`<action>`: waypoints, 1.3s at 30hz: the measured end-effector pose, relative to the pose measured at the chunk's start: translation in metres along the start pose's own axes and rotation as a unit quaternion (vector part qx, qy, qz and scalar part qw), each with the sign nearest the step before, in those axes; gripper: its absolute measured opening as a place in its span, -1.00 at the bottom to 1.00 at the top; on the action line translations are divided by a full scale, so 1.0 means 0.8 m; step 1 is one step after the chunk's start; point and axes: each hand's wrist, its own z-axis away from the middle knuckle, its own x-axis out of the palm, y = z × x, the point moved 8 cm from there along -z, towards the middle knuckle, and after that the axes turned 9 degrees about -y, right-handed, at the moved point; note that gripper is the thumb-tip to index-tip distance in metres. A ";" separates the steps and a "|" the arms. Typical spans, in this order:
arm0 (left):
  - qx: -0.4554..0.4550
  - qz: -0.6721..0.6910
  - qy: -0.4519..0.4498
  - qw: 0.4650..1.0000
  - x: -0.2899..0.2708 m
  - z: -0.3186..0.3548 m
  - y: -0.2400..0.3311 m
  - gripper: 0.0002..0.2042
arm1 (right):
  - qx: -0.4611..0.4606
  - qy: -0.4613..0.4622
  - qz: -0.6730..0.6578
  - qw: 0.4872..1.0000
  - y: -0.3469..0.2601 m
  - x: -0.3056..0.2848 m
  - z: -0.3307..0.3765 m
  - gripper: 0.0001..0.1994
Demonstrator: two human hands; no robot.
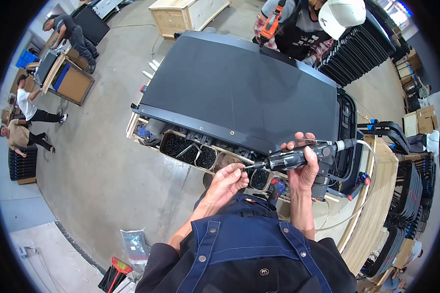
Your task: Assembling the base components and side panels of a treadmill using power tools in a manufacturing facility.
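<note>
My right hand [303, 166] grips a black pneumatic screwdriver [293, 157] held level, its tip pointing left. My left hand [228, 181] pinches a small screw at that tip [246, 167], fingers closed around it. Both hands hover just below the near edge of a large black flat panel [239, 93] lying on a wooden bench. Under the hands sit open bins of black screws [181, 147]. A hose [364, 176] runs from the tool's right end down along the bench.
A co-worker in a white cap [342, 14] stands across the panel with an orange drill [270, 27]. Stacks of black parts [362, 49] line the right side. Other people [27, 105] work at far left. A wooden crate [181, 14] stands behind.
</note>
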 end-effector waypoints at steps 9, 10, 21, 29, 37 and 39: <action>-0.008 -0.050 0.019 0.999 0.005 -0.002 -0.016 -0.76 | -0.005 0.047 -0.016 0.999 -0.003 -0.031 0.024 -0.62; 0.032 -0.146 0.023 0.989 0.010 -0.002 -0.004 -0.76 | -0.008 0.049 -0.015 0.999 -0.002 -0.032 0.026 -0.63; 0.110 -0.434 0.040 0.893 0.010 -0.024 0.057 -0.87 | -0.015 0.207 0.036 0.978 0.042 -0.047 0.038 -0.54; -0.062 0.167 -0.036 0.983 -0.042 -0.120 0.013 -0.67 | -0.126 0.034 0.310 0.942 0.056 0.056 -0.040 -0.47; -0.124 0.124 0.070 0.982 -0.080 -0.115 0.006 -0.44 | -0.003 -0.105 0.448 0.888 0.135 0.088 -0.102 -0.56; -0.107 -0.127 0.160 0.973 -0.074 -0.078 0.057 -0.40 | 0.016 -0.185 0.430 0.884 0.144 0.097 -0.114 -0.54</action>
